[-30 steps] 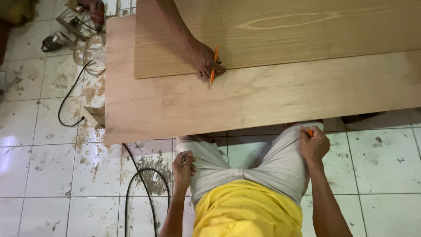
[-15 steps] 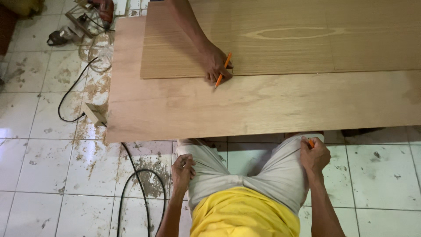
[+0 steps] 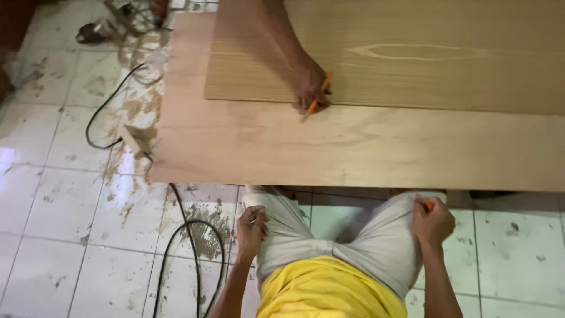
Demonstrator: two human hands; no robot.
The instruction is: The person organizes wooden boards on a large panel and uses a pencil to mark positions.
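Since a second ago the co-worker's hand (image 3: 309,85) has drifted slightly right along the near edge of the veneer sheet (image 3: 412,53), which lies on the larger plywood board (image 3: 353,147). Its orange pencil (image 3: 319,93) now has its tip down at that edge, touching or just off the board. The marking seems to be moving along the edge.

The wearer's own hands have barely shifted. Left hand (image 3: 252,229): fingers curled, resting on the left knee of the grey trousers (image 3: 329,235); something thin may be pinched in them, too small to tell. Right hand (image 3: 432,222): fingers closed round a short orange pencil (image 3: 429,205), only its tip showing, hand sitting on the right knee, near and below the board's near edge. Neither own hand touches the board.

Black cable (image 3: 188,235) loops over the dusty tiled floor (image 3: 59,224) at left; power tools (image 3: 129,17) lie far left.
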